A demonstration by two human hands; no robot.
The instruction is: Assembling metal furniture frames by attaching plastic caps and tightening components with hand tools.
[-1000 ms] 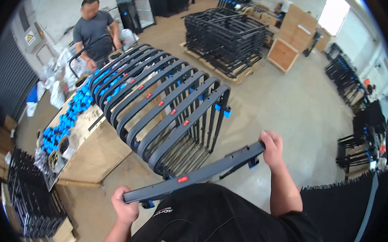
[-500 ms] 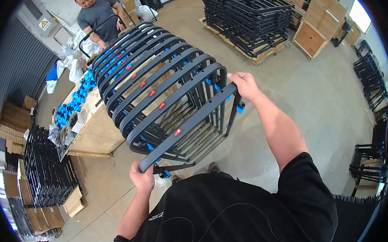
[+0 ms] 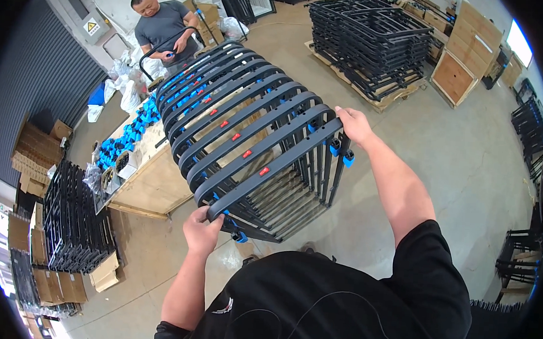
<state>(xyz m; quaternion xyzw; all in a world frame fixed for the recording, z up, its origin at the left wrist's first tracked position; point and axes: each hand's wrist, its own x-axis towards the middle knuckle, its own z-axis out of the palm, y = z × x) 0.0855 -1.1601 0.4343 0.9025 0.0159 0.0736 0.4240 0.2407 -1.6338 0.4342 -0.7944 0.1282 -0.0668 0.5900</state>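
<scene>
Between my two hands is the nearest black metal frame (image 3: 284, 160), a curved tube with a red part (image 3: 264, 171) at its middle. At its left bend my left hand (image 3: 202, 230) is closed round the tube. My right hand (image 3: 354, 125) grips the right bend, thumb on top. Several like frames (image 3: 244, 107) stand nested in a row behind it, each with a red part. Blue fittings (image 3: 348, 158) sit on the frame legs at the right, and another blue fitting (image 3: 239, 236) shows below my left hand.
A wooden workbench (image 3: 154, 188) with a heap of blue plastic parts (image 3: 119, 149) adjoins the row on the left. A co-worker (image 3: 168, 32) stands at its far end, holding a small part. Stacked black frames (image 3: 370, 46) lie on a pallet at the back; more (image 3: 75, 220) stand at left.
The nearest frame has moved away from me, closer against the row, with both hands still on it. The view has shifted left. The co-worker's hands have come together around a small part.
</scene>
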